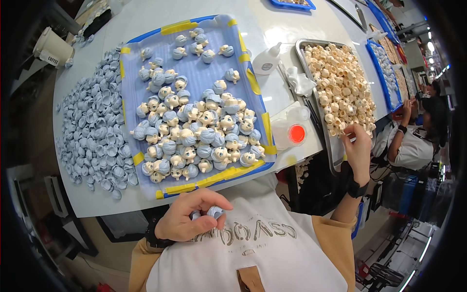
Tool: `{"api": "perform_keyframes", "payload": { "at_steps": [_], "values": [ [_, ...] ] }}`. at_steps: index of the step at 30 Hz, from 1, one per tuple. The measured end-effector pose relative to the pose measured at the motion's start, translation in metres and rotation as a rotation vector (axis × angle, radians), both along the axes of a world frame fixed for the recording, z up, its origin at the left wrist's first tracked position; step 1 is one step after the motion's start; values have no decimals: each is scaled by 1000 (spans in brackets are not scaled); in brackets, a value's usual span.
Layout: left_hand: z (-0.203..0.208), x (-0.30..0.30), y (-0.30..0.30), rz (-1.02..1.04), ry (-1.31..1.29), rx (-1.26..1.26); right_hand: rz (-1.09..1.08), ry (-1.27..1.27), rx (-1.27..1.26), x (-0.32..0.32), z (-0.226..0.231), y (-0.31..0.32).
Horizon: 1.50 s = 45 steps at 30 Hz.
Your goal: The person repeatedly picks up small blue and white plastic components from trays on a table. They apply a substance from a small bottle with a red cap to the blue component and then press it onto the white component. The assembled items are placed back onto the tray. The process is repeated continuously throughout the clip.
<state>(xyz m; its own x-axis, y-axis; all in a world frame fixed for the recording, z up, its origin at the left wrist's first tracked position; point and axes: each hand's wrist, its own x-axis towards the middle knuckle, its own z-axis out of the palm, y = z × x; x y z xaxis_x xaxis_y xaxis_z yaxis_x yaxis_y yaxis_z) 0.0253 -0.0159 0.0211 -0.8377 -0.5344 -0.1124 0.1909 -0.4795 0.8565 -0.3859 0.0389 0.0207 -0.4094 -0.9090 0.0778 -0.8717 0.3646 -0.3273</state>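
Note:
My left hand (192, 214) is held in front of my shirt, its fingers curled round a light-blue doll hair piece (215, 211). A second bit of blue shows between the fingers. At the near end of a metal tray (335, 158), my right hand (357, 146) has its thumb and fingertips pinched on a cream doll head part (343, 131), partly hidden by them. Many similar cream head parts (340, 82) are heaped in that tray. Between my hands and the far side lies a padded blue tray (214, 73) with many doll heads (189, 136) wearing blue hair.
Loose blue hair shells (95, 131) are piled left of the padded tray. A white squeeze bottle (266, 61), a red-topped jar (296, 133) and crumpled tissue (300, 82) stand between the trays. A beige cup (52, 46) is at far left. Another person (413, 146) sits at right.

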Motion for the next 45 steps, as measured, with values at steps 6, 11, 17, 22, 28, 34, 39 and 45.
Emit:
{"api": "perform_keyframes", "payload": {
  "at_steps": [6,11,17,22,28,34,39,45],
  "values": [
    [-6,-1,-6,37,-44,-248,-4,7,12,15,14,7],
    [1,-9,-8,-15,-135,-198,228,-230,-324,94,67,9],
    [2,-25,-10,-22,-99,-279,949,-742,-429,181,46,-15],
    [-1,-22,-9,-11,-51,-198,928,-483,-529,190,45,-18],
    [-1,-24,-10,-57,-128,-221,940,-554,-314,189,36,-17],
    [-13,-22,-8,-44,-85,-251,1035,-584,-477,189,30,-20],
    [-10,-25,-11,-40,-125,-234,984,-575,-410,187,30,-17],
    [1,-23,-10,36,-248,-43,722,-486,-426,163,42,-20]
  ]
}}
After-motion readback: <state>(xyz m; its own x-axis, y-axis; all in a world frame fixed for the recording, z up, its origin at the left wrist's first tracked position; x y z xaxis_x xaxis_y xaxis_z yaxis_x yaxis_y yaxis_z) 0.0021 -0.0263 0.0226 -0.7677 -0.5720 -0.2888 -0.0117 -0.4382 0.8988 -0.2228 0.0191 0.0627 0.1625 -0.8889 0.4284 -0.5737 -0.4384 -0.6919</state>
